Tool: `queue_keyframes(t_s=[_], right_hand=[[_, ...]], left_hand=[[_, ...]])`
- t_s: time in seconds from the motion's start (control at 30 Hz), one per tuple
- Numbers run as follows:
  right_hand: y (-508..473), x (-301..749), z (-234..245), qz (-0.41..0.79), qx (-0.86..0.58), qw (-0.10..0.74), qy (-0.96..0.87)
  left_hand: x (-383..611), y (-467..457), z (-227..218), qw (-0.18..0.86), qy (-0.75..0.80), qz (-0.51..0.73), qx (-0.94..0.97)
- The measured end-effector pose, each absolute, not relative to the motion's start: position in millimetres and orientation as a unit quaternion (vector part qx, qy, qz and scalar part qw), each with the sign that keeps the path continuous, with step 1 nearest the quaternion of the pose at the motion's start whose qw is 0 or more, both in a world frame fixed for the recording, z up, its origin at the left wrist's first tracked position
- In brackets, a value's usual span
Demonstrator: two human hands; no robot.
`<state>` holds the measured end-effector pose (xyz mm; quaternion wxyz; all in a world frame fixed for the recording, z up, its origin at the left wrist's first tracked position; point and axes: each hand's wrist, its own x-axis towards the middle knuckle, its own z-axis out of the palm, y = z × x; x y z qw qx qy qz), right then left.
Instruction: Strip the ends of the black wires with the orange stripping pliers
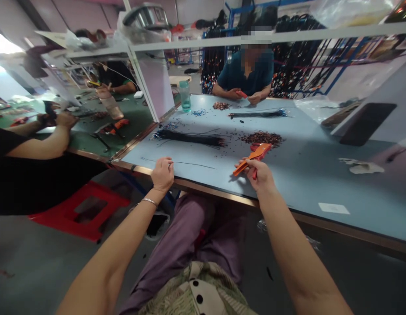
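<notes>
In the head view, the left hand (162, 174) pinches a thin black wire (198, 165) just inside the worktop's (288, 177) front edge, wire ends trailing out both sides! The right hand (261, 174) grips an orange-and-red hand tool (259, 151), its head pointing away, close to a heap of small brownish bits (266, 138); whether they touch, I can't tell. Behind the wire, towards the left edge, lies a thick wire bundle (189, 138). Doing this well, I'd judge, means pinching close to the wire's working end, keeping that end straight, squaring the tool to it, and holding fingertips clear of its head.
</notes>
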<state>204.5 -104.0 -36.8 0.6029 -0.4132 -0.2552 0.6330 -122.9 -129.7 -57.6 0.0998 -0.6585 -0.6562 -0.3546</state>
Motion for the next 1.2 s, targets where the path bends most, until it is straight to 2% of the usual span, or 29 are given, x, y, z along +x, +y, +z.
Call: queue_keyframes(t_s=[0.1, 0.47, 0.87, 1.2], right_hand=[[-102, 204, -37, 0.630, -0.417, 0.605, -0.250], [-105, 201, -30, 0.632, -0.435, 0.594, -0.243], [-111, 199, -30, 0.641, -0.441, 0.575, -0.255], [-109, 197, -32, 0.629, -0.432, 0.601, -0.239]], left_hand=[[-123, -128, -52, 0.107, -0.631, -0.330, -0.694], [-142, -104, -37, -0.002, -0.568, -0.240, -0.787], [-148, -104, -34, 0.000, -0.539, -0.208, -0.816], [-148, -106, -35, -0.009, -0.531, -0.219, -0.819]])
